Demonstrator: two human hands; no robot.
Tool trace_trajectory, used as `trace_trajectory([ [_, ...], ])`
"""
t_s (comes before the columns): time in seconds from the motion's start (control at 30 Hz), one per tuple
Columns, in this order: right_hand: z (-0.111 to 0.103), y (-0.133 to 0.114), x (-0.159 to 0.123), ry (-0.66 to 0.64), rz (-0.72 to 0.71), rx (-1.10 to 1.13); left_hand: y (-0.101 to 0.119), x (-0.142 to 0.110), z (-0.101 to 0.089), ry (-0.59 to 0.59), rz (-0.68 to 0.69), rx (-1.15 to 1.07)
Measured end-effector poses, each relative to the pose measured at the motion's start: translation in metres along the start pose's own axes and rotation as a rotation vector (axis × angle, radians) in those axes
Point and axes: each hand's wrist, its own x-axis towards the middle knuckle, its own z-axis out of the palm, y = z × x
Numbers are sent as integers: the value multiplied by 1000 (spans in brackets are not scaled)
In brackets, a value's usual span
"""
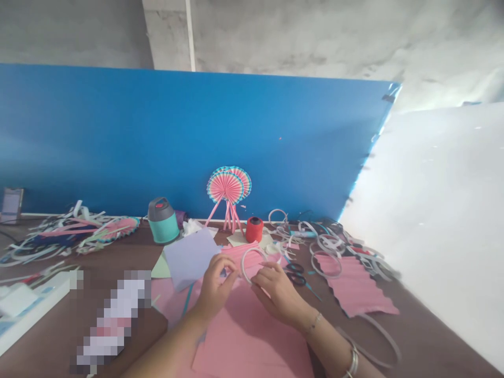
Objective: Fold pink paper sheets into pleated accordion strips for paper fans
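In the head view, my right hand (277,291) pinches a thin white strip curled into a ring (243,265), which stands upright in front of its fingertips. Close on the other side, my left hand (217,283) has thumb and fingers drawn together; whether anything small is between them I cannot tell. Beneath both hands lies a large pink paper sheet (255,331). Just beyond the ring is pleated pink paper (230,251). A lilac sheet (191,257) lies left of my left hand, and black-handled scissors (296,274) rest right of my right hand.
A red thread spool (254,230) and a teal container (163,224) stand at the back. Folded paper fans (226,186) lean on the blue partition (177,131). Curled white strips (331,244) and a pleated pink sheet (358,286) lie right; a power strip (35,307) lies left.
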Motion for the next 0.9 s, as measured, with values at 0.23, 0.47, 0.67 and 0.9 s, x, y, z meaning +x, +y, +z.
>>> trace_trajectory([
  [0.23, -13, 26, -7, 110, 179, 17, -15, 14, -17, 154, -228, -109],
  [0.47, -24, 52, -14, 99, 329, 103, -20, 28, -33, 204, -435, -233],
  [0.67, -25, 67, -21, 60, 394, 131, -29, 35, -43, 209, -525, -197],
  [0.9, -24, 76, -25, 60, 439, 179, -28, 36, -47, 170, -547, -95],
])
